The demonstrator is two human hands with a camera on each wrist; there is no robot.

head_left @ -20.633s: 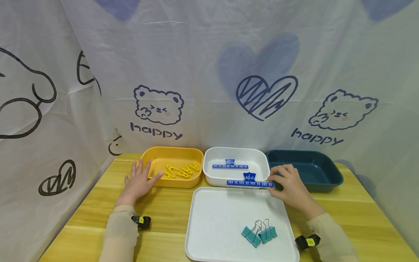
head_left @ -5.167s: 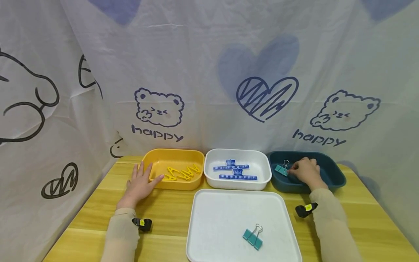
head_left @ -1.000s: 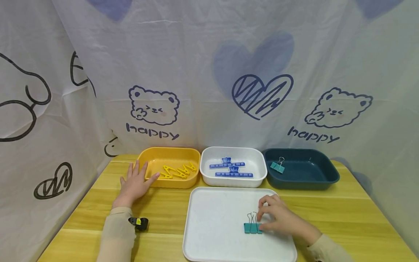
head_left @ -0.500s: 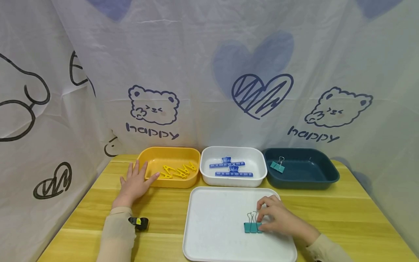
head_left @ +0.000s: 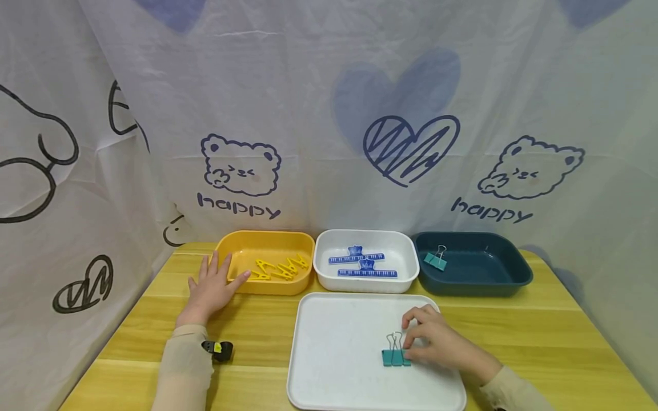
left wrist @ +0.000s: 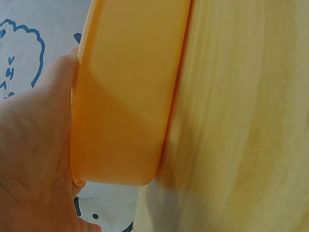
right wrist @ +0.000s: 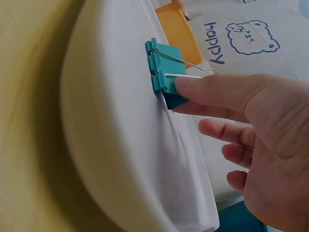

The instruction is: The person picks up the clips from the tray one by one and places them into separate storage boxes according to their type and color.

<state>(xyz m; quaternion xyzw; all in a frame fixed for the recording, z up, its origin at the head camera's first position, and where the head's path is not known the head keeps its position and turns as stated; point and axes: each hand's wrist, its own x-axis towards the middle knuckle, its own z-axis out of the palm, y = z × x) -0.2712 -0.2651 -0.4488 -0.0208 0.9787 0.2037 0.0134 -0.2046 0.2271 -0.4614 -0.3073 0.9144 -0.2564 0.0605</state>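
My right hand (head_left: 437, 345) pinches the end of a teal binder clip (head_left: 393, 358) between thumb and index finger. This clip stands on the white tray (head_left: 329, 377) with its wire handles upward. In the right wrist view, the thumb (right wrist: 193, 87) presses the body of the binder clip (right wrist: 166, 65), while the other fingers curl loosely below. My left hand (head_left: 208, 291) rests at the left front of the yellow bin (head_left: 267, 287), fingers spread over its rim. Another teal binder clip (head_left: 436, 261) lies in the dark teal bin (head_left: 478, 290).
Several yellow clips (head_left: 284, 270) lie in the yellow bin. Two blue clips with a piano-key pattern (head_left: 367, 273) lie in the white bin (head_left: 367, 285) at the middle. The three bins stand in a row along the back of the wooden table (head_left: 257, 354), before a printed curtain (head_left: 319, 114).
The right hand released a blue piano-key clip in the white bin, then a binder clip in the dark bin. It came back to the tray and pinches the other binder clip. Left hand stayed.
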